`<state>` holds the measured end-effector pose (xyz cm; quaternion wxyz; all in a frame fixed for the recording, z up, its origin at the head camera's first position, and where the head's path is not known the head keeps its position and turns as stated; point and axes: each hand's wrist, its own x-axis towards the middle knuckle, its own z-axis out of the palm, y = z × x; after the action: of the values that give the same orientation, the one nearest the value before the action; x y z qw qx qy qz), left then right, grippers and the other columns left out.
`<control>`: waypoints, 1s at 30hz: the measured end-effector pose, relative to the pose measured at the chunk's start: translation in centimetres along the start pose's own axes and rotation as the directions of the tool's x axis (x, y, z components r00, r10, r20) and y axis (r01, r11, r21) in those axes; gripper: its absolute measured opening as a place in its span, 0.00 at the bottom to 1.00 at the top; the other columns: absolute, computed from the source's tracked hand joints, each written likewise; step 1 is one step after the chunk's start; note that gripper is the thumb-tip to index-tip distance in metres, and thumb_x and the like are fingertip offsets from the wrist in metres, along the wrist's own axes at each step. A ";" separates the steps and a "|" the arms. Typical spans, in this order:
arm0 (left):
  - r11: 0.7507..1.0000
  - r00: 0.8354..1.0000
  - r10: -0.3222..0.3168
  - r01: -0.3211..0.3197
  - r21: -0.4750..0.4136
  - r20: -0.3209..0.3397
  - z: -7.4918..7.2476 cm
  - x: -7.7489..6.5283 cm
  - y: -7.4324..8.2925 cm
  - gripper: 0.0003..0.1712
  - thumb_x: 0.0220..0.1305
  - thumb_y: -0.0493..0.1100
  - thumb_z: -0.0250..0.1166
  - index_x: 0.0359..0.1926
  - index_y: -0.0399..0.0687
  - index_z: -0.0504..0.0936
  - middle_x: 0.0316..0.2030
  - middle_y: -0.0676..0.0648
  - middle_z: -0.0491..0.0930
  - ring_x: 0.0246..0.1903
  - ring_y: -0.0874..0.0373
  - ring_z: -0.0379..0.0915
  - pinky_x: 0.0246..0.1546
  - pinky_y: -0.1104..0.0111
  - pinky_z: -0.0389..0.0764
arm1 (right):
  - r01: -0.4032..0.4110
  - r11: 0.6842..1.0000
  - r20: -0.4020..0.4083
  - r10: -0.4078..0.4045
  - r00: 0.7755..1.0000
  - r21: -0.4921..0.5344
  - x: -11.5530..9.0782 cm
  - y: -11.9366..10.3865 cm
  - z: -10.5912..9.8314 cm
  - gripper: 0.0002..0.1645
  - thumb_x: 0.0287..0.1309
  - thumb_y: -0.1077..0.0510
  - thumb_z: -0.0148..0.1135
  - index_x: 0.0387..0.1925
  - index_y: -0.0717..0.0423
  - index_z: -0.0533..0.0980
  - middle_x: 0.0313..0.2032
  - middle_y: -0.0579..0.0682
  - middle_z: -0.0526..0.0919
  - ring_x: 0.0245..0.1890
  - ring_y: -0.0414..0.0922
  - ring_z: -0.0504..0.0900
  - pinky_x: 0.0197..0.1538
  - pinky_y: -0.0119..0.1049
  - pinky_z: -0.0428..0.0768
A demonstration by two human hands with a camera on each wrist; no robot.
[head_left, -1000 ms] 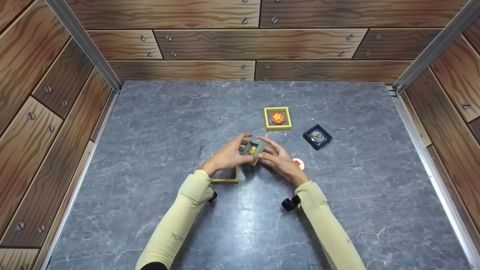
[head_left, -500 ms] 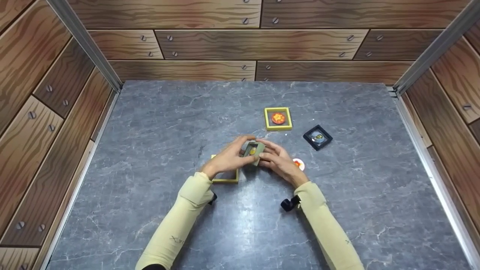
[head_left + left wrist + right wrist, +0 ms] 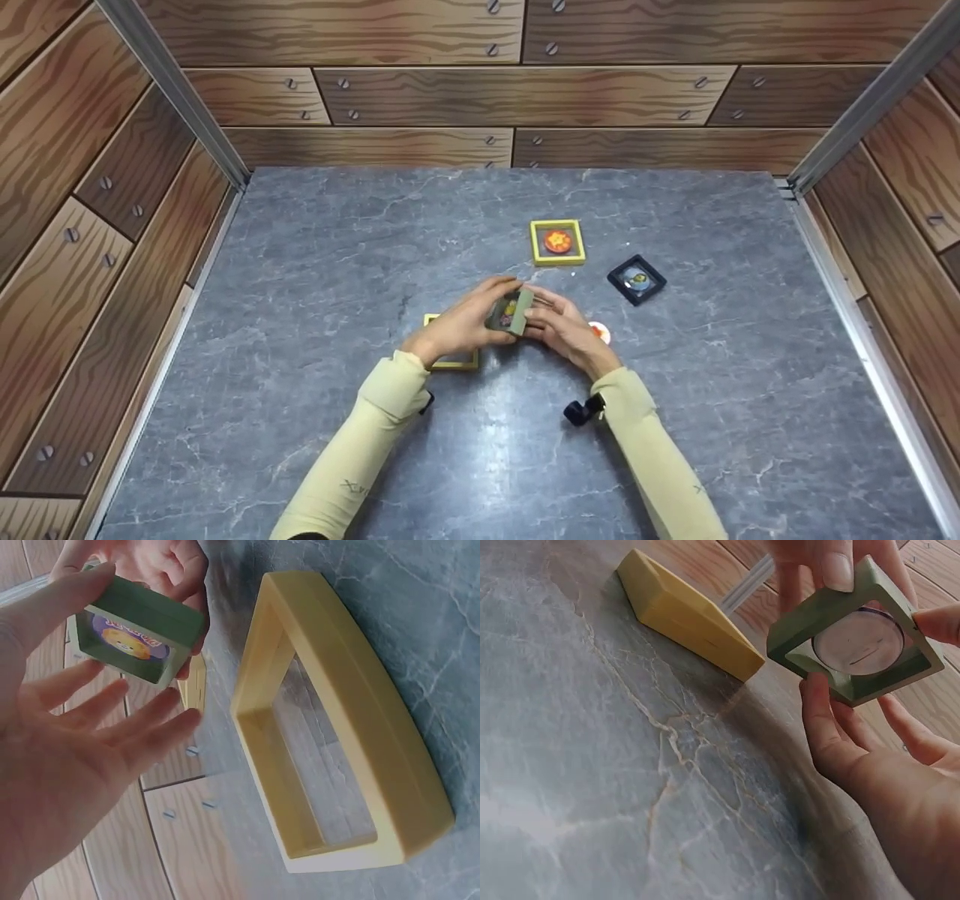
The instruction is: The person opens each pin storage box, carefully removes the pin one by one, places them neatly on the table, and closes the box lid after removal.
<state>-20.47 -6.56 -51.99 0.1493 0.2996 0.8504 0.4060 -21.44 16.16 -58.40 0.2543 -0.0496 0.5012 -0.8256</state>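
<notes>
Both hands hold a small green floating display frame point(image 3: 523, 313) raised in front of the body. A round badge point(image 3: 124, 637) with a purple border and yellow cartoon figure sits inside it; its pale back shows in the right wrist view. My left hand point(image 3: 461, 321) has its thumb on one edge of the frame, the other fingers spread out behind in the left wrist view. My right hand point(image 3: 566, 334) pinches the opposite side between thumb and fingers. Under the left hand lies a yellow frame point(image 3: 382, 742) with bare film in its window.
Farther back, another yellow frame point(image 3: 557, 262) holds a red-orange badge point(image 3: 558, 241). To its right lies a black frame point(image 3: 637, 280) with a badge in it. A loose white-and-red badge point(image 3: 602, 331) is partly hidden behind the right hand. Wood-patterned walls point(image 3: 420, 97) enclose the grey marbled table point(image 3: 360, 225).
The green frame has turned between the hands, so its right edge now faces up more. My right fingers have come in against it, and my left fingers have drawn over its top.
</notes>
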 end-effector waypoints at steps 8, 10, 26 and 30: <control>0.994 0.994 0.108 -0.107 0.038 -0.023 0.5 0.7 0.2 0.55 0.59 0.36 0.77 0.83 0.51 0.58 0.77 0.42 0.68 0.76 0.46 0.66 0.82 0.52 0.64 | -0.010 0.999 0.060 0.008 0.998 0.031 -0.4 -0.1 -0.5 0.45 0.68 0.69 0.55 0.80 0.70 0.48 0.56 0.50 0.85 0.52 0.48 0.88 0.56 0.39 0.89; 0.992 0.993 0.117 -0.116 0.050 -0.027 0.6 0.9 0.1 0.56 0.57 0.36 0.78 0.82 0.51 0.59 0.76 0.42 0.70 0.75 0.47 0.68 0.81 0.53 0.67 | -0.011 0.999 0.079 0.008 0.997 0.042 -0.6 -0.1 -0.6 0.43 0.68 0.70 0.54 0.80 0.68 0.50 0.56 0.51 0.85 0.52 0.49 0.89 0.56 0.41 0.89; 0.989 0.989 0.147 -0.146 0.034 -0.020 1.0 0.9 0.0 0.57 0.55 0.42 0.82 0.81 0.53 0.61 0.73 0.45 0.74 0.70 0.51 0.74 0.73 0.57 0.78 | -0.003 1.000 0.091 0.000 0.996 0.026 -1.5 0.0 -1.2 0.23 0.65 0.70 0.53 0.58 0.49 0.65 0.53 0.54 0.84 0.47 0.49 0.89 0.54 0.42 0.90; 0.991 0.991 0.133 -0.133 -0.009 -0.018 0.6 0.7 0.0 0.56 0.56 0.44 0.82 0.81 0.54 0.62 0.75 0.47 0.73 0.73 0.51 0.72 0.77 0.56 0.73 | -0.016 0.998 0.091 0.011 0.996 0.054 -1.7 0.0 -1.6 0.24 0.66 0.69 0.53 0.59 0.50 0.63 0.55 0.56 0.82 0.48 0.50 0.89 0.55 0.43 0.90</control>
<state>-20.69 -5.76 -52.35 0.1159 0.3513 0.8278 0.4219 -20.51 18.24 -58.87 0.2837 -0.0763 0.4667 -0.8342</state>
